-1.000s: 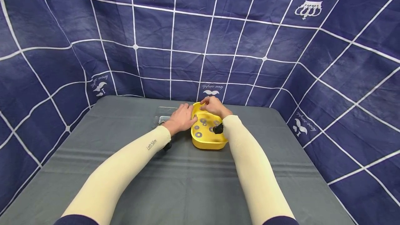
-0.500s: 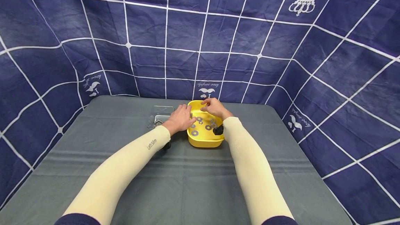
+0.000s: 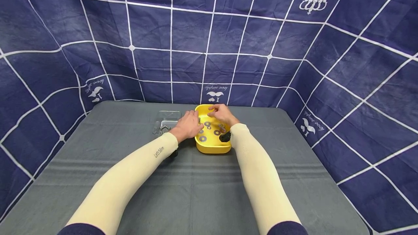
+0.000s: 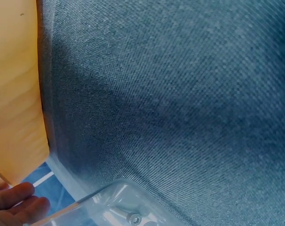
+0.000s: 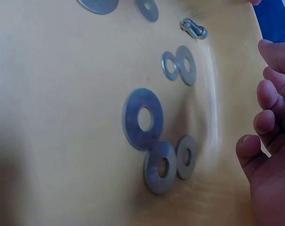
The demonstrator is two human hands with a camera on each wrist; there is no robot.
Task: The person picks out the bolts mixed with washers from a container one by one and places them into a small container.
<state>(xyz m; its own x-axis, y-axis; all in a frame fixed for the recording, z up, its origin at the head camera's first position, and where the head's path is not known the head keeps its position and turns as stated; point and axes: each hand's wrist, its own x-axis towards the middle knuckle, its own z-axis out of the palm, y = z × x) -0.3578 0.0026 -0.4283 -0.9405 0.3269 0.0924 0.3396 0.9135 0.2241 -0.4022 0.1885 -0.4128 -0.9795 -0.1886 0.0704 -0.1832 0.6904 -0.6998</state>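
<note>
A yellow tub (image 3: 213, 149) sits near the table's far edge, with several flat metal washers (image 5: 143, 119) scattered over its floor. Small bolts (image 5: 193, 29) lie beside a pair of washers inside it. My left hand (image 3: 188, 124) holds the tub's left rim; in the left wrist view its fingertips (image 4: 33, 207) show beside the tub's outer wall. Over the tub's far right part is my right hand (image 3: 222, 114), fingers loosely bent. The right wrist view shows its fingertips (image 5: 264, 121) apart from the washers, with nothing seen between them.
Left of the tub stands a clear plastic box (image 3: 170, 114) with metal bolts (image 4: 133, 218) in it, partly behind the left hand. A grey cloth covers the table (image 3: 196, 191). Blue checked curtains (image 3: 196, 32) hang behind and at both sides.
The head view has turned slightly, shifting the scene left. My right hand has drawn slightly right and nearer over the tub. The left hand stays at the rim.
</note>
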